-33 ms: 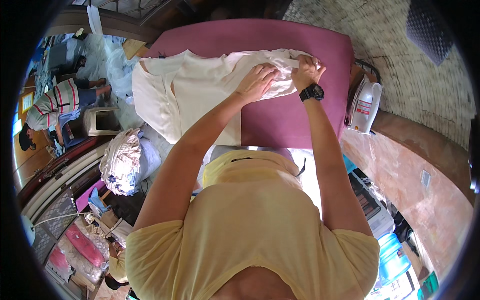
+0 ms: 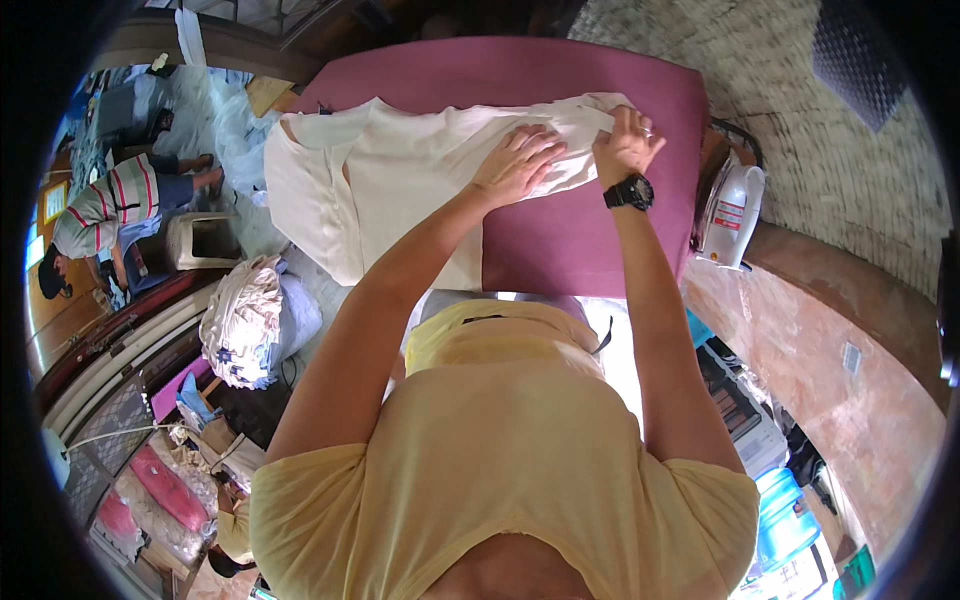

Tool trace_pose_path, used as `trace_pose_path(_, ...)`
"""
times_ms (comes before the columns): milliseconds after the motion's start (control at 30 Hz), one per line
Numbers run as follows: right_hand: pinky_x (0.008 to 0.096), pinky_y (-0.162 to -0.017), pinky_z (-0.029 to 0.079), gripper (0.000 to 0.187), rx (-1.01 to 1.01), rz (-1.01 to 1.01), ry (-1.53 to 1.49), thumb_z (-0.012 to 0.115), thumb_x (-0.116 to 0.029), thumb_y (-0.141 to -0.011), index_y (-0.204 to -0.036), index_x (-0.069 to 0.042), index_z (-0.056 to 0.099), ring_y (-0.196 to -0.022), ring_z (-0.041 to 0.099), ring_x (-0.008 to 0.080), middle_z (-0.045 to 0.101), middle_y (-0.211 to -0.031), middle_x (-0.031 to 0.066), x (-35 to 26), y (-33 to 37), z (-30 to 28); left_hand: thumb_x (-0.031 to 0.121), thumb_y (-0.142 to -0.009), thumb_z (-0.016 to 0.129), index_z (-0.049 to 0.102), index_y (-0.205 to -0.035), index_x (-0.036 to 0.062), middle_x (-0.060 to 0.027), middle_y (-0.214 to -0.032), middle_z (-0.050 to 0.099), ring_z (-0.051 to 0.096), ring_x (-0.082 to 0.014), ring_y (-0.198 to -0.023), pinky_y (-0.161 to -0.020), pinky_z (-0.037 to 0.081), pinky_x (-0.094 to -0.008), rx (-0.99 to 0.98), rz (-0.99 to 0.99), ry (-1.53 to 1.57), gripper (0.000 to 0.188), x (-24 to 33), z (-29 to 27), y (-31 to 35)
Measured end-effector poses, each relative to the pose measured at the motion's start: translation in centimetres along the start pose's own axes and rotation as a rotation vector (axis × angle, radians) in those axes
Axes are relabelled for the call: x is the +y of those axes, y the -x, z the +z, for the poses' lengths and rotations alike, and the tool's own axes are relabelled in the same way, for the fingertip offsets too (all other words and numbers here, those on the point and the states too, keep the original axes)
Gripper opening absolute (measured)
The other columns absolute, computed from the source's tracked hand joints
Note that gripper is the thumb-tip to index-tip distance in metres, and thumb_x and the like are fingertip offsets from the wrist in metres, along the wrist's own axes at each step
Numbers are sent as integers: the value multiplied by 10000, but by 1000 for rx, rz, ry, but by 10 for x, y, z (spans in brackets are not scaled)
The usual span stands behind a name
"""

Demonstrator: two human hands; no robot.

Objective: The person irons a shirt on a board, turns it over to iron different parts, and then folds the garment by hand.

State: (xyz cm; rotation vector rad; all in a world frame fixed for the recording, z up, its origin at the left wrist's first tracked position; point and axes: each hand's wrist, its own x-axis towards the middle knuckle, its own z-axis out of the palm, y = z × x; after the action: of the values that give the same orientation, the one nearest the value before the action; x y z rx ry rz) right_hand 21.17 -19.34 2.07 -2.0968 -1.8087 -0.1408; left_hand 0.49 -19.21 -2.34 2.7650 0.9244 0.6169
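Cream garment (image 2: 410,190) being smoothed on a maroon padded board (image 2: 585,245)

Cream cloth is lying across the board, its narrow part extending rightward and its wider part seeming to spill past the left end. The left hand (image 2: 518,162) is resting on the narrow part, palm down, fingers extended and slightly apart, seemingly pressing without pinching. The right hand (image 2: 628,145), wearing a black watch (image 2: 630,190), is hovering or resting at the far right edge; its fingers are spreading and bending, but whether they are gripping any fabric I cannot tell.

Flattening and straightening this narrow part appears to be the step in hand. Its next move is probably calling for steady pressure from the left palm, with the right fingers drawing the edge straight against it.

Beyond the board's right side, a white iron (image 2: 737,215) is standing; on the left, a cloth bundle (image 2: 240,320) is sitting near a stool (image 2: 200,243).
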Motion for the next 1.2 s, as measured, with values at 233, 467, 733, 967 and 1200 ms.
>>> trace_pose_path(233, 555, -958, 324, 409, 101, 2, -114, 638, -117, -649, -1054, -132, 585, -1094, 515, 284, 612, -1078, 56, 4, 27, -4, 340, -901, 593, 431, -1422, 195, -104, -1407, 422, 424, -289, -1257, -1071, 357, -430, -65, -67, 14, 565, 7, -7, -2)
trace_pose_path(467, 554, -922, 356, 352, 225, -149, -319, 635, -145, -734, -1074, -78, 570, -1086, 498, 332, 545, -1100, 135, -40, 36, -24, 347, -926, 557, 360, -1463, 179, -119, -1462, 383, 347, -323, -1364, -1133, 288, -487, -18, -107, -107, 596, 12, -17, -8)
trace_pose_path(733, 477, -851, 419, 263, 2, -207, -474, 626, -53, -814, -1070, -101, 588, -999, 536, 345, 573, -1077, 107, -55, 56, 40, 80, -847, 614, 596, -1093, 126, -110, -1026, 548, 533, -362, -985, -836, 420, -480, 368, -465, 387, 252, -37, -35, -8)
trace_pose_path(967, 535, -988, 353, 384, -111, -344, -286, 582, -268, -905, -1273, -168, 537, -1235, 403, 325, 438, -1343, 98, -78, 53, 47, 240, -918, 614, 549, -998, 92, -151, -938, 599, 581, -400, -868, -730, 463, -467, 58, -250, -2, 180, -88, -59, 1)
trace_pose_path(1200, 685, -1019, 264, 540, -240, -309, -151, 474, -460, -948, -1450, -280, 389, -1378, 265, 354, 312, -1510, 43, -83, 59, 42, 353, -960, 560, 487, -1034, 104, -162, -860, 661, 634, -406, -772, -632, 485, -517, 19, -568, -88, 271, -116, -68, 16)
